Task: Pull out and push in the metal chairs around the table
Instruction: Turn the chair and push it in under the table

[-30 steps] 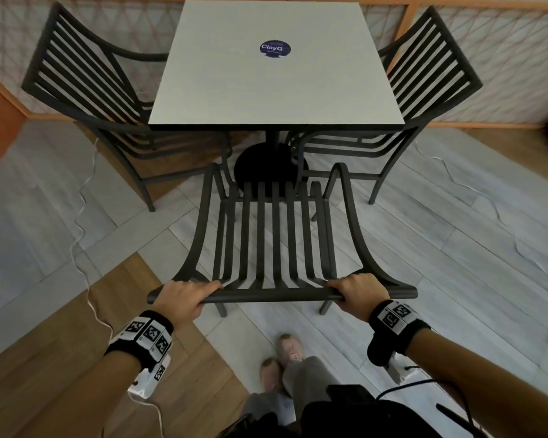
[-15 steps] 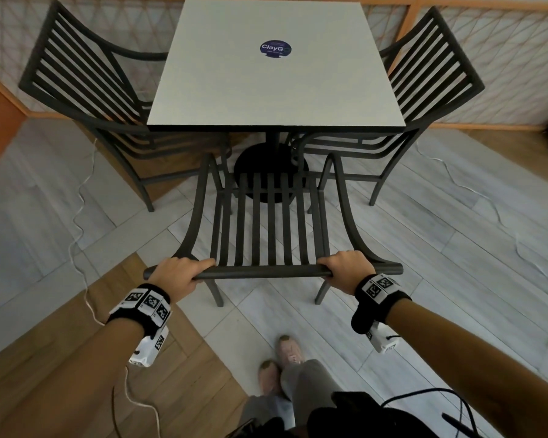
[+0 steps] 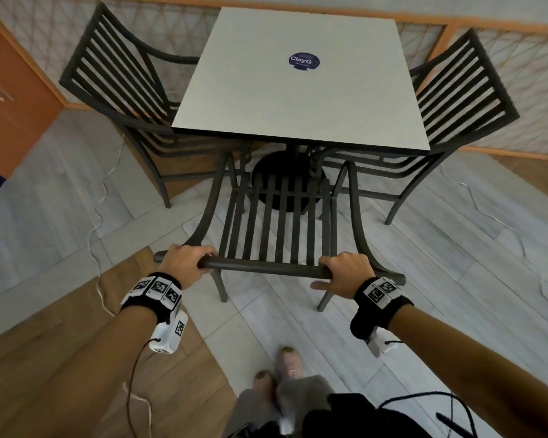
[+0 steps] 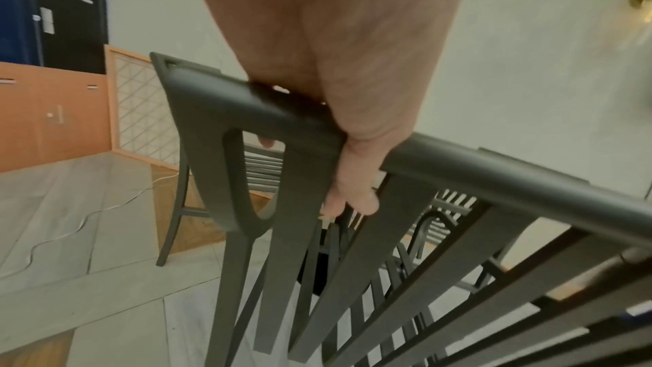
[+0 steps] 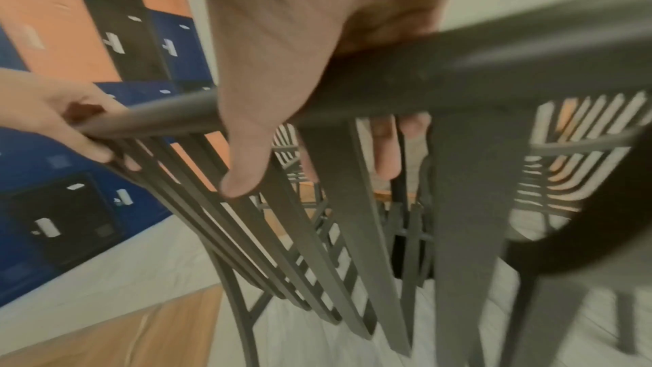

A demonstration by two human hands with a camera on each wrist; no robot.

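Note:
A dark metal slatted chair [image 3: 279, 222] stands in front of me, facing the square grey table [image 3: 298, 99], its seat front near the table's near edge. My left hand [image 3: 184, 263] grips the left end of its top rail [image 3: 266, 268], fingers curled over the bar [image 4: 352, 172]. My right hand [image 3: 345, 273] grips the right part of the same rail, fingers wrapped over it [image 5: 384, 149] and the thumb stretched out below [image 5: 247, 166]. Two more metal chairs stand tucked in at the table's left side [image 3: 114, 83] and right side [image 3: 465, 93].
The table's black round base [image 3: 285, 181] sits under the top. A white cable [image 3: 98, 216] snakes over the floor on the left, another [image 3: 487, 213] on the right. A lattice fence [image 3: 519, 58] runs behind the table. My feet [image 3: 282, 371] stand behind the chair.
The chair has slid forward toward the table with both hands still on its top rail; its seat front now reaches the table's edge. My arms have stretched out.

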